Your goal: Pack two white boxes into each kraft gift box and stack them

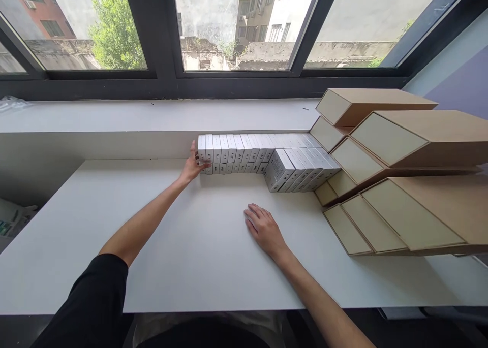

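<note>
Where white boxes [284, 160] end rightward, tan cartons [389, 138] stand.

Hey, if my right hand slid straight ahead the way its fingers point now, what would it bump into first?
Your right hand would probably meet the back row of small white cartons, likely the lower layer, across a stretch of white tabletop; exact depth is hard to judge.

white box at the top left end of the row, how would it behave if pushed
The white box likely keeps its shape, given its straight, crisp edges. Tall and narrow, with no box to its left, it could tip that way if nudged. Its flat faces suggest sliding rather than rolling.
</note>
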Available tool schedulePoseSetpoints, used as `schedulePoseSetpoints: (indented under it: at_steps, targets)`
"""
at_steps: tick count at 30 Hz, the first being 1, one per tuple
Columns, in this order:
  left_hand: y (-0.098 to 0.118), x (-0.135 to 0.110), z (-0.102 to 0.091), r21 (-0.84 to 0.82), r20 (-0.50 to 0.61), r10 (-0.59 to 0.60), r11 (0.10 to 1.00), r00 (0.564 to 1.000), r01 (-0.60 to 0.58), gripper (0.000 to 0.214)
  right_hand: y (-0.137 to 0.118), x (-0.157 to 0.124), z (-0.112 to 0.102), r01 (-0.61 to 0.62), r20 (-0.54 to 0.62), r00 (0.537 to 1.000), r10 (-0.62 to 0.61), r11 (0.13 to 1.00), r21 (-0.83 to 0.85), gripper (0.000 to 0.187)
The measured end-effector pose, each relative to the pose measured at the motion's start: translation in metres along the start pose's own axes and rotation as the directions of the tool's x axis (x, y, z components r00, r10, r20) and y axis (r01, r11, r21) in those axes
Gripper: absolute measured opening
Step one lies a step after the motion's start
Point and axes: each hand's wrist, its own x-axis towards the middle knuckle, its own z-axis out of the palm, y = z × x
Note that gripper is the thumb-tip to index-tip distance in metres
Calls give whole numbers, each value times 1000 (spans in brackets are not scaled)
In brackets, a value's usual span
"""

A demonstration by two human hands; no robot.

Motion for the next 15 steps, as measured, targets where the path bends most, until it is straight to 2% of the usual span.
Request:
schedulePoseSetpoints:
  at_steps: [2,4,6,8,10,12,14,15]
  targets:
    - [-12,-15,4,29,7,-56,998,998,55,121,-1,-1,0,0,-4,1000,0,1000,4,27]
    - [-25,-35,9,146,3,-86,986,996,85,112,-4,-2,-1,-3,-7,1000,3,1000,1,27]
    - [-35,-56,14,328,13,-62,943,998,54,92,-5,-7,-9,-12,-4,1000,12,1000,-12,28]
    - [-41,-75,19,494,64,-12,869,998,-21,68,-4,-14,-28,-27,-31,999,26,999,-28,32]
    - [-44,-93,24,608,115,34,788,993,-97,62,6,-24,-65,-36,-129,991,28,998,-54,34]
    - [-43,-110,29,682,147,67,715,987,-150,66,27,-37,-118,-53,-287,958,14,990,-128,38]
    - [-39,-125,33,722,170,87,667,982,-185,71,60,-50,-178,-175,-447,894,26,939,-295,42]
    - [-36,-131,35,731,183,92,653,979,-198,72,78,-56,-207,-276,-551,834,37,892,-359,46]
